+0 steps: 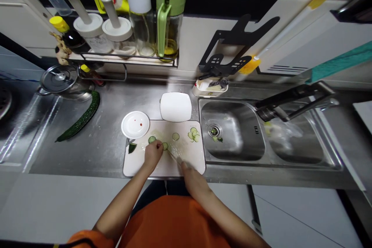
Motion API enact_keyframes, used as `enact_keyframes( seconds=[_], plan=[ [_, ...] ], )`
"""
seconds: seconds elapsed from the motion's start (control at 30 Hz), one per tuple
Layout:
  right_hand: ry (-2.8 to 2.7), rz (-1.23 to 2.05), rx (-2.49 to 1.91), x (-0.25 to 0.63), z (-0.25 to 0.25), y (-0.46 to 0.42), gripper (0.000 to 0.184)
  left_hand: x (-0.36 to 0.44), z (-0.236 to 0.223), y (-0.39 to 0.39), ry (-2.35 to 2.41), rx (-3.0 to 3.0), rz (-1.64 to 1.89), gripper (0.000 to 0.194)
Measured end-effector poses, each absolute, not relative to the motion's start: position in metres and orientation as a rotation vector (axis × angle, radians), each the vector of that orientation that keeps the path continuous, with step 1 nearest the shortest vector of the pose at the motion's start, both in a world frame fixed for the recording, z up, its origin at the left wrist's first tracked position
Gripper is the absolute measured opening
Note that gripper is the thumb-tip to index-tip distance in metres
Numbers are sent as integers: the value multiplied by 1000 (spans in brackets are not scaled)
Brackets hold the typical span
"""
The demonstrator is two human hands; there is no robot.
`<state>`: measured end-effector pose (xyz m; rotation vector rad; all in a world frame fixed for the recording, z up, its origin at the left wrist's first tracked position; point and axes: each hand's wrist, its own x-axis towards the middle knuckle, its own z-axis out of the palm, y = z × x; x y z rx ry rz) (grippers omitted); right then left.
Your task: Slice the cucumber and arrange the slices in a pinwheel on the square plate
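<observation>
My left hand (153,154) is closed in a pinch above the white cutting board (139,164); what its fingertips hold is too small to make out. Just right of those fingertips lies a cucumber slice (165,146). My right hand (192,176) is closed around a thin, slender tool (172,155) whose tip points toward that slice; blur hides its exact kind. Another cucumber slice (176,136) lies alone mid-board, and a cucumber piece (152,139) sits behind my left hand. Several overlapping slices (193,135) form a cluster at the right. A dark green cucumber end (132,147) rests at the left.
A small white plate (131,126) with red bits overlaps the board's back left corner. Behind the board is a white rectangular dish (176,107). A whole cucumber (83,118) lies left, near a lidded pot (62,81). To the right is a double sink (232,131) with a faucet (293,102).
</observation>
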<state>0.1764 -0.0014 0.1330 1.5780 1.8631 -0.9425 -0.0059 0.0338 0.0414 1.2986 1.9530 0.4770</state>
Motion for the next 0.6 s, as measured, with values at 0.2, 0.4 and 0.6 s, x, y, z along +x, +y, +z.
enact_keyframes(
  seconds=[0.2,0.4,0.6],
  plan=[
    [1837,-954,1546,181,131,-2,63,-17,48,30,1977,1320,577,15],
    [1871,-953,1549,183,129,-1,68,-41,50,34,2144,1350,620,19],
    [1894,-964,1550,185,131,-1,66,-50,44,35,2226,1492,615,24]
  ],
)
